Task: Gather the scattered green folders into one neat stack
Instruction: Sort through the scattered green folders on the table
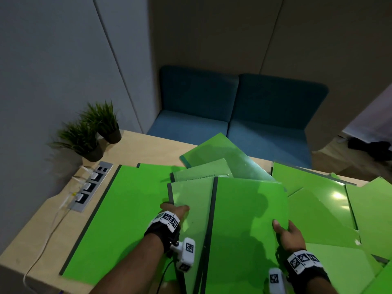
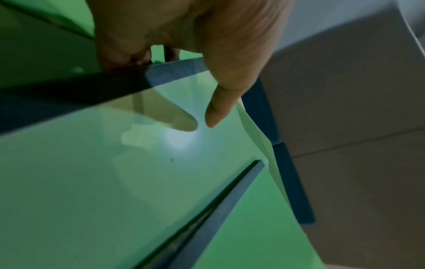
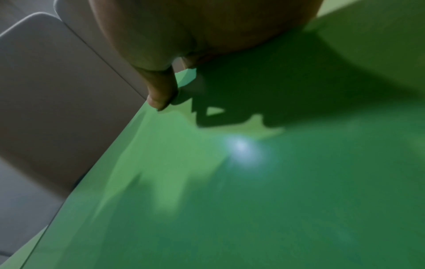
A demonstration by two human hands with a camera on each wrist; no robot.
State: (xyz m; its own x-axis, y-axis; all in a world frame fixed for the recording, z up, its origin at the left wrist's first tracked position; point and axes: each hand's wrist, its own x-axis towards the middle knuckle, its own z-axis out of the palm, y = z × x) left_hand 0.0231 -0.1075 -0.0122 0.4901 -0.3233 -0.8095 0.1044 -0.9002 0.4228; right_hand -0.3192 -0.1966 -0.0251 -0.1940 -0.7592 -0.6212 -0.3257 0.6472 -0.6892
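Observation:
Several green folders with dark spines lie scattered on the wooden table [image 1: 42, 240]. One large bright folder [image 1: 127, 209] lies flat at the left. Overlapping ones [image 1: 331, 211] spread to the right, and more fan out at the back [image 1: 222, 153]. In the middle I hold a pale folder [image 1: 191, 198] and a bright folder [image 1: 248, 219] raised and tilted. My left hand [image 1: 177, 210] pinches the pale folder's [image 2: 115, 182] left edge, thumb [image 2: 218, 105] on top. My right hand [image 1: 282, 230] grips the bright folder's [image 3: 230, 200] right edge, thumb [image 3: 161, 91] on its cover.
Two potted plants [image 1: 84, 141] stand at the table's far left corner. Beside them a power socket strip [image 1: 91, 185] holds white plugs, and cables trail off the left edge. A blue sofa [image 1: 233, 115] sits beyond the table's far edge.

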